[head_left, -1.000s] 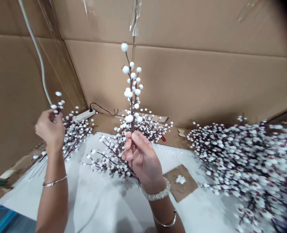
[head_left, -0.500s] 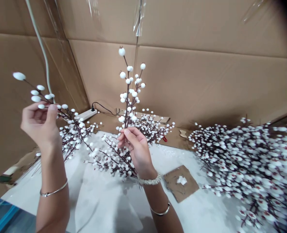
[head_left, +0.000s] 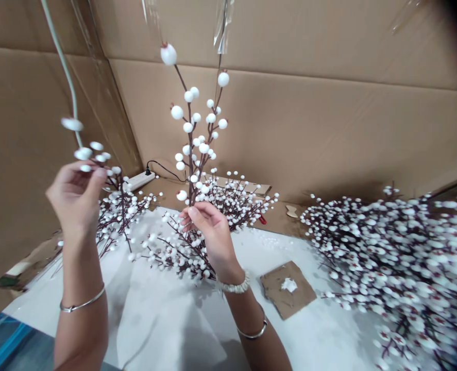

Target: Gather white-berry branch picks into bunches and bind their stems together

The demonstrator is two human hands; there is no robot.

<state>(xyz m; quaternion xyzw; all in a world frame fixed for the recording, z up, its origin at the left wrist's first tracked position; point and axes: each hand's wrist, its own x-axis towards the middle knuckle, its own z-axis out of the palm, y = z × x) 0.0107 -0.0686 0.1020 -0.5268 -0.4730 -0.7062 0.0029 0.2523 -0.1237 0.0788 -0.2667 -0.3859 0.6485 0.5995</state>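
My right hand (head_left: 208, 232) pinches an upright berry stem (head_left: 190, 154) near its base, thumb and fingertips pressed together on the thin dark-brown stalk. Compared with half a second ago, this stem leans further left and its top berry sits higher. My left hand (head_left: 75, 198) has moved inward, and the short berry stem (head_left: 92, 154) it pinches between thumb and curled fingers now points up rather than out to the left.

The berries are smooth, matte white beads, round to oval, some with reddish tips, on knobbly branching stalks. Below my right hand lies a tangled berry bunch (head_left: 182, 252) on a white sheet (head_left: 166, 314). Another bunch (head_left: 116, 216) lies beneath my left hand, and a large heap of berry sprays (head_left: 390, 257) spreads across the right. A torn cardboard square (head_left: 288, 288) holding a white scrap (head_left: 289, 284) rests on the sheet between them. Behind, a power strip (head_left: 137, 180) sits against the corrugated cardboard wall (head_left: 290, 123).
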